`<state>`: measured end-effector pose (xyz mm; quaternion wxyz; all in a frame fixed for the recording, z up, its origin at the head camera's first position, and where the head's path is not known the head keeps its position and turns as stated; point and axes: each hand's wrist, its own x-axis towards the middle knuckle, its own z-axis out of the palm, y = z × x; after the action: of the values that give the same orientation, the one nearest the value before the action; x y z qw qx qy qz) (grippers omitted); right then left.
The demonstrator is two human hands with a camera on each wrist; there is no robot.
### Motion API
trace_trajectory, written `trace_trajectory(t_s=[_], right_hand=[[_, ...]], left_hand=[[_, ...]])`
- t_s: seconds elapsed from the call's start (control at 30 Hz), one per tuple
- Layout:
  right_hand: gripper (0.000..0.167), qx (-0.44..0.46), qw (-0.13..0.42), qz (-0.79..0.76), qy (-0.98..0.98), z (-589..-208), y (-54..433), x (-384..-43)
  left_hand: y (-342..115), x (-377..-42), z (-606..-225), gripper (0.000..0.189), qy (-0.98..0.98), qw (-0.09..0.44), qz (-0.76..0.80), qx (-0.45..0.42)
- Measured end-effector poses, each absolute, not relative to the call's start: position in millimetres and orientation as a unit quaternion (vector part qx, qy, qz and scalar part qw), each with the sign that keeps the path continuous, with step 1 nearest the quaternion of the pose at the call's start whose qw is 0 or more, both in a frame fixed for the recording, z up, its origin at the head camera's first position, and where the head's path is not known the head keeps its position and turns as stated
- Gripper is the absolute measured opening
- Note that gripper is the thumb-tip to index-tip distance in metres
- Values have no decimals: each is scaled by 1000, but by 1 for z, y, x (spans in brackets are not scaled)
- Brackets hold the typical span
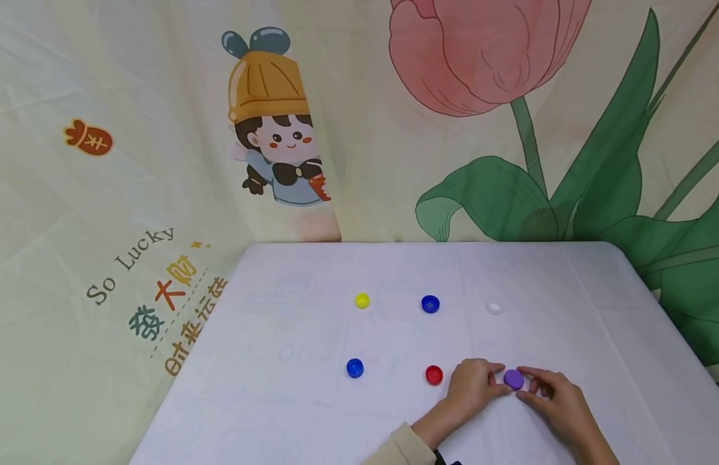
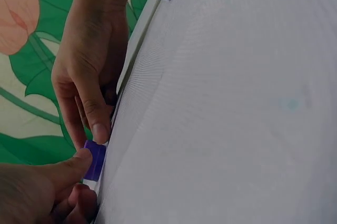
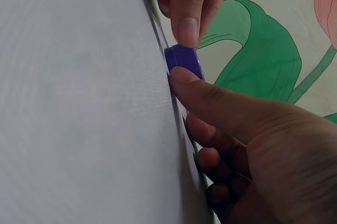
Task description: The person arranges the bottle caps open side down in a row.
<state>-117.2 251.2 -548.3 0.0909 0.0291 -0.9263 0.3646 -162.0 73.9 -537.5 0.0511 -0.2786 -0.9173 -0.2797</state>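
Observation:
A purple bottle cap (image 1: 513,380) with a ridged side sits on the white table, its flat top facing up. From its left side my left hand (image 1: 474,386) holds it with thumb and index finger. My right hand (image 1: 559,407) pinches it from the right in the same way, the other fingers curled below. In the left wrist view, the left thumb lies against the purple cap (image 2: 95,159) and the right thumb touches its far end. The right wrist view has the right thumb over the ridged side of the cap (image 3: 185,61).
Left of the hands lie a red cap (image 1: 434,375) and a blue cap (image 1: 355,368). Farther back, a yellow cap (image 1: 362,301), another blue cap (image 1: 431,304) and a white cap (image 1: 495,309) form a row. A printed curtain (image 1: 365,129) hangs behind the table (image 1: 266,400).

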Motion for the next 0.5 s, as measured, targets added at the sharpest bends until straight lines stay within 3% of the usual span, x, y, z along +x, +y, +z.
trace_trajectory(t_s=[0.3, 0.5], right_hand=[[55, 12, 81, 338, -938, -541, 251, -119], [54, 46, 167, 347, -922, -531, 250, -117]], left_hand=[[51, -163, -514, 37, -893, 76, -338, -289], [15, -169, -504, 34, -846, 115, -434, -286]])
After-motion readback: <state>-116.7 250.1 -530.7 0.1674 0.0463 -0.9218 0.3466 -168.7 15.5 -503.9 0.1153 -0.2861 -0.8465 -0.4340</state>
